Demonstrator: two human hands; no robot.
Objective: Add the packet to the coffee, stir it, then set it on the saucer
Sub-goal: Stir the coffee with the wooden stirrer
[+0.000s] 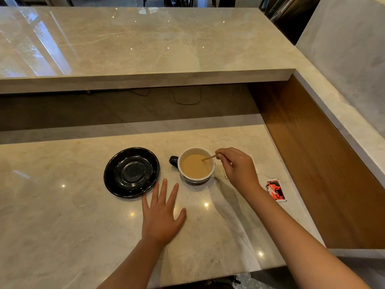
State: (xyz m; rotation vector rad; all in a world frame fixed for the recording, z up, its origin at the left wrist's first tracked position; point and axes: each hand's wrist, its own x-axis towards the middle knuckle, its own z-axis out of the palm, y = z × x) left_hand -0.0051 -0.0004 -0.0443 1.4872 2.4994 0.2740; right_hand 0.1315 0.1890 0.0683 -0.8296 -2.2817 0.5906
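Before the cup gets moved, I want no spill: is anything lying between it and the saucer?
Nothing visible lies on the strip of counter between the cup and the empty saucer. The left hand rests flat just in front of that gap, beside the saucer. The right hand holds the stir stick in the coffee.

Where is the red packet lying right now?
In the head view, the red packet lies flat on the counter at the right, near the wooden side panel, past the right hand stirring the cup.

Black saucer [131, 172], tan coffee [195, 166]
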